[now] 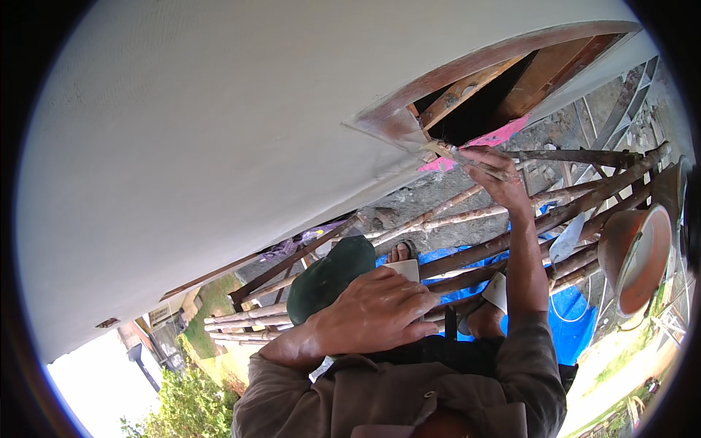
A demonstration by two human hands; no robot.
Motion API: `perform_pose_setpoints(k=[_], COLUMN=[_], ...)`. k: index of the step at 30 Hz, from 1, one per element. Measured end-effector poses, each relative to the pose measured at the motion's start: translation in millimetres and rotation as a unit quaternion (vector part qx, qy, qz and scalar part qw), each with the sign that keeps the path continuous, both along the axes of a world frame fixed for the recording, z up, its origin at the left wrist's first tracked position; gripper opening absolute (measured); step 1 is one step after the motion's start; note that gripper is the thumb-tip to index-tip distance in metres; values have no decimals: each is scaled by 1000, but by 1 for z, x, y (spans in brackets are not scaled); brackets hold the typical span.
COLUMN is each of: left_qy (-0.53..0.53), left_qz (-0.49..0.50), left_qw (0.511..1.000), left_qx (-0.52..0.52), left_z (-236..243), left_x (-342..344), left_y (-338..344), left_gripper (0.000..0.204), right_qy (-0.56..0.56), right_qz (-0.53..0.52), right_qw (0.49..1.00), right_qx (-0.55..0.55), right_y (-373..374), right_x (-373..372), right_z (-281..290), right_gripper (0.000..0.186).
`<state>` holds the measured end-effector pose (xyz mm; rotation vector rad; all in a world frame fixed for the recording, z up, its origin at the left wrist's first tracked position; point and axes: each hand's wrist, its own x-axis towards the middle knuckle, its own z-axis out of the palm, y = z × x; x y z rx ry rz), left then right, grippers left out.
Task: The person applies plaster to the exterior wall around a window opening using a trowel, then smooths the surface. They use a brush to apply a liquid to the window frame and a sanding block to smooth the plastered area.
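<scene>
My right hand (496,175) is raised to the lower corner of an arched window opening (475,95) in a pale plastered wall (197,124). Its fingers pinch a thin paintbrush (447,151), whose tip meets the edge of the brown frame (398,124). Bright pink material (500,133) lies along the opening's lower side, close to the brush. My left hand (383,310) is curled in front of my chest, with pale smears on its skin. Anything inside those fingers is hidden. A dark green rounded thing (332,274) shows just beyond the left hand.
Wooden scaffold poles (584,193) run below me, with my sandalled feet (398,253) among them. To the right hang an orange-brown bucket (634,259) and a pale flat blade (567,237). Blue tarp (573,321) and grey rubble lie underneath.
</scene>
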<state>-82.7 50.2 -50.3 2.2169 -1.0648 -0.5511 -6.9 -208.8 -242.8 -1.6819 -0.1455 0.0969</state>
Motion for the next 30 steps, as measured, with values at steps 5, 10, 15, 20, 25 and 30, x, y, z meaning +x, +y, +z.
perform_pose_setpoints(k=[5, 10, 15, 20, 25, 30], left_qy=[15, 19, 31, 31, -1, 13], left_qz=[5, -4, -16, -32, -32, -51], left_qw=[1000, 999, 999, 999, 999, 998], left_qx=[2, 43, 30, 17, 4, -29], left_z=[-2, 1, 1, -2, -11, -12], left_x=[-1, 7, 7, 10, 19, 26], left_y=[3, 2, 0, -5, -10, -24], left_gripper=[37, 38, 40, 39, 36, 34], right_qy=[-143, -81, -4, 11, 10, 48], right_qz=[30, 36, 5, 20, -53, -313], right_qw=[989, 992, 997, 976, 937, 818], right_qx=[29, 92, -72, -217, -345, -481], right_y=[-18, -7, -3, -61, -198, -379], right_x=[4, 21, 11, -4, -42, -188], right_z=[42, 49, -39, 7, 138, 127], right_gripper=[33, 34, 32, 33, 28, 34])
